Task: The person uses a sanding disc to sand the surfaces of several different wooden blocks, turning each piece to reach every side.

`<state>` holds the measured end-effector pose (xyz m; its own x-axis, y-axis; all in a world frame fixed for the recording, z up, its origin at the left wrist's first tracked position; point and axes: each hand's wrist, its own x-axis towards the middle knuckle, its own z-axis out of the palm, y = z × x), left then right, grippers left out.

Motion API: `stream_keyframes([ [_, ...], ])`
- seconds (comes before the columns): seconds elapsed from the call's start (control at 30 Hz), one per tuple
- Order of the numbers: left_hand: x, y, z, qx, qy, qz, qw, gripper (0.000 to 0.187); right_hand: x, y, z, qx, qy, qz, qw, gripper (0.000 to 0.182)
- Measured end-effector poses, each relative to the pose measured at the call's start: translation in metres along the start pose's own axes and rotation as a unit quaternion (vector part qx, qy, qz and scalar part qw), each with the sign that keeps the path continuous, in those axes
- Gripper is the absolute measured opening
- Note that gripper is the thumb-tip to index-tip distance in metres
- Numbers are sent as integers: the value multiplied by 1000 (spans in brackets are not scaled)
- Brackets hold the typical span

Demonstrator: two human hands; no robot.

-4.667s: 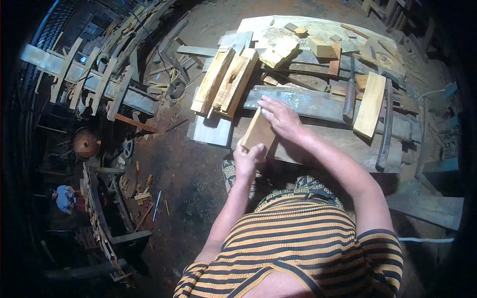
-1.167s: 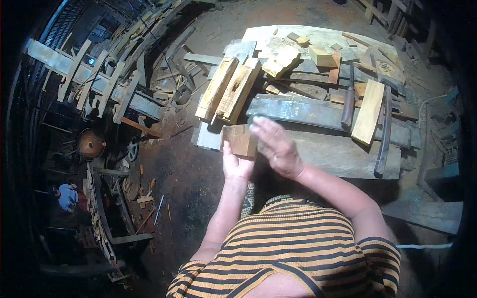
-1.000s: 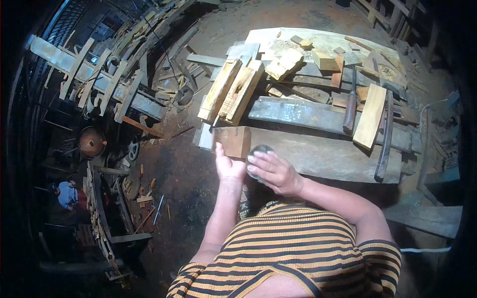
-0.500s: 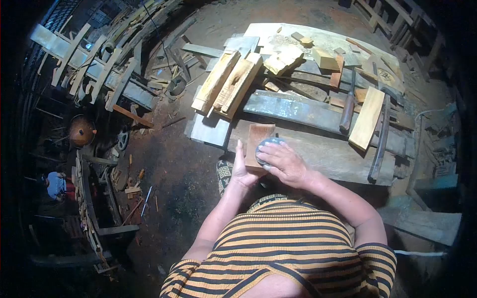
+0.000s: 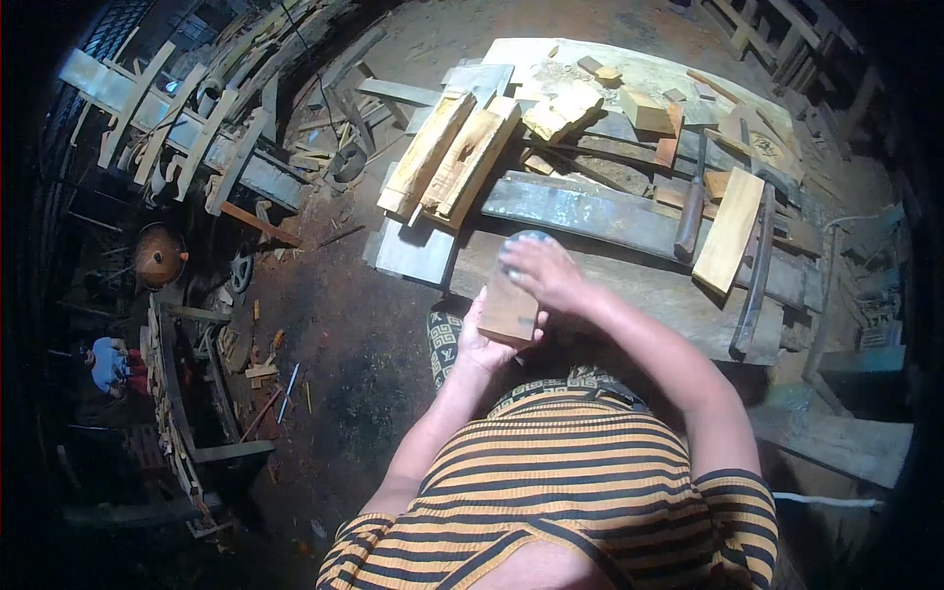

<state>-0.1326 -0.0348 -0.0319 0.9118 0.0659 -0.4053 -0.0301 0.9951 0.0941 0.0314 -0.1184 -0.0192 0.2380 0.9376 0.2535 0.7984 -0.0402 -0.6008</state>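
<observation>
My left hand (image 5: pixel 482 341) is closed around the lower end of a brown wooden block (image 5: pixel 508 307), with fingertips showing at its right side. The block is held in front of my body, at the near edge of the bench. Over its far end lies my right hand (image 5: pixel 547 272), gripping a round dark sanding disc (image 5: pixel 532 237). The fingers cover most of the disc, so only its far rim shows. Just beyond the hands is a thick bench plank (image 5: pixel 629 295).
Two rough wood blocks (image 5: pixel 472 162) lie left on the bench. To the right are a dark-handled tool (image 5: pixel 691 218), a pale board (image 5: pixel 729 234) and a long dark curved bar (image 5: pixel 755 285). Offcuts lie at the back. Another person (image 5: pixel 111 365) is at far left.
My right hand has slid with the disc away from my body, from the block's right side to its far end. The block's near part is now uncovered.
</observation>
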Motion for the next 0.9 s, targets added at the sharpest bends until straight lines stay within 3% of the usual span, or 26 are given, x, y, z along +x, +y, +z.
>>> stream_keyframes([
  [0.1,-1,2,6,42,8,1,999,45,9,-3,6,-8,-22,19,1000,37],
  [0.13,3,4,9,-1,64,20,998,45,5,-18,5,-8,-24,18,1000,37],
  [0.17,5,4,9,-45,120,39,991,45,-10,-40,7,-9,-30,-60,998,36],
  [0.2,9,6,-8,-48,120,39,991,45,-22,-60,4,-10,-35,-139,990,35],
  [0.23,16,10,-44,147,99,82,981,46,-30,-74,-4,44,-62,-145,987,35],
  [0.27,24,15,-79,337,74,120,931,46,-34,-83,-11,96,-88,-150,980,35],
  [0.3,27,15,-95,513,46,153,843,46,-32,-82,-14,102,-111,-134,979,34],
  [0.33,21,10,-70,513,45,150,844,46,-28,-72,-11,103,-111,-131,980,34],
  [0.37,9,2,-18,254,92,103,957,47,-19,-54,-3,79,-63,-117,988,35],
  [0.4,1,0,12,-26,131,48,990,48,-10,-35,3,54,-15,-103,993,35],
  [0.43,-2,4,0,-24,8,1,1000,49,1,-14,4,18,2,-73,997,34],
  [0.53,-5,0,18,54,80,4,995,50,9,9,9,22,34,-5,999,33],
  [0.57,-2,3,4,63,-9,-3,998,48,8,12,12,61,45,36,996,33],
  [0.6,-2,2,8,62,-8,-3,998,48,1,1,12,62,44,37,996,33],
  [0.67,-1,2,23,-87,109,45,989,47,-29,-43,2,65,-18,-43,997,33],
  [0.7,1,5,11,-88,109,46,989,47,-42,-58,-4,55,-47,-76,994,34],
  [0.77,4,15,-25,-65,-16,18,998,46,-62,-75,-20,88,-82,-120,985,36],
  [0.87,4,9,-16,-65,7,45,997,46,-61,-56,-28,107,-110,-110,982,37],
  [0.9,1,4,8,-66,62,42,995,46,-55,-33,-18,68,-81,-112,988,37],
])
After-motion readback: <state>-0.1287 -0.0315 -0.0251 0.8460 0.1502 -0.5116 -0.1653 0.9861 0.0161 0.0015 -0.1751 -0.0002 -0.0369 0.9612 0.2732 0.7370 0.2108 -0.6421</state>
